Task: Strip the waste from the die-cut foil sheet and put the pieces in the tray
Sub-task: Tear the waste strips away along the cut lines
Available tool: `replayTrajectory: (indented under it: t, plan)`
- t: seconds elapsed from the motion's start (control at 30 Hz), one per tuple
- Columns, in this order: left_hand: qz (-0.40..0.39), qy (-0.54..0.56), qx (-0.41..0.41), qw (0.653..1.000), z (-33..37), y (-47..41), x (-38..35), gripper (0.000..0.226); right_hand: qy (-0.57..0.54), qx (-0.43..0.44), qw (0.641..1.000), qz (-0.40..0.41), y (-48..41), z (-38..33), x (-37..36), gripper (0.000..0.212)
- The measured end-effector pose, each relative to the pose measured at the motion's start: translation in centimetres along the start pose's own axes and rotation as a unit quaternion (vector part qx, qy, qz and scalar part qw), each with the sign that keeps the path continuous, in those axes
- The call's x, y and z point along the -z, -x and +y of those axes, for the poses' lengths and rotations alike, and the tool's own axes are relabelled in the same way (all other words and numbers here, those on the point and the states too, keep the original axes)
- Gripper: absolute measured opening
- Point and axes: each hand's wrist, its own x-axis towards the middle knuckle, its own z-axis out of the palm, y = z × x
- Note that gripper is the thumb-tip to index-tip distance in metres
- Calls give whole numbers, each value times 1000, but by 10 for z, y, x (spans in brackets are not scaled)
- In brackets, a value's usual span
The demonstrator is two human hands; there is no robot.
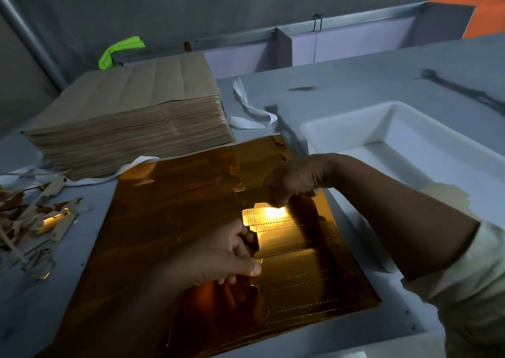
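A gold die-cut foil sheet lies flat on the grey table in front of me, with perforated box blanks showing on its right half. My right hand reaches in from the right and pinches the foil at the upper edge of a brightly lit blank. My left hand lies on the sheet's middle, its thumb and fingers pinching the left edge of the same blank. The white tray stands to the right of the sheet and looks empty.
A tall stack of brown-backed sheets stands behind the foil sheet. Stripped waste strips are piled at the left table edge. White strips lie beside the stack. A green cloth hangs at the back.
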Motion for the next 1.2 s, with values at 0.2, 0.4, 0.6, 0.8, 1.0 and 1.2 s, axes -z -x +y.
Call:
replayTrajectory:
  t: [0.2, 0.4, 0.6, 0.8, 1.0, 1.2]
  plan:
    - [-36, 41, 1, 999, -5, 0, 4, 40, -26, 2, 1000, 0, 0, 0, 1, 6]
    - [-55, 39, -11, 998, -5, -2, 4, 35, -26, 7, 1000, 8, 3, -2, 0, 10]
    - [-65, 67, -12, 996, -1, 0, 7, 56, -14, 8, 1000, 5, 2, -3, 0, 9]
    - [52, 164, 67, 983, 9, -10, -2, 54, -7, 21, 1000, 5, 2, -3, 0, 2]
    - [132, 321, 37, 937, 9, -10, -8, 15, -33, 52, 993, 105, 4, -5, 1, 15]
    - [141, 404, 30, 903, -5, -6, 2, 18, -103, 92, 921, 364, 9, -6, 7, 12]
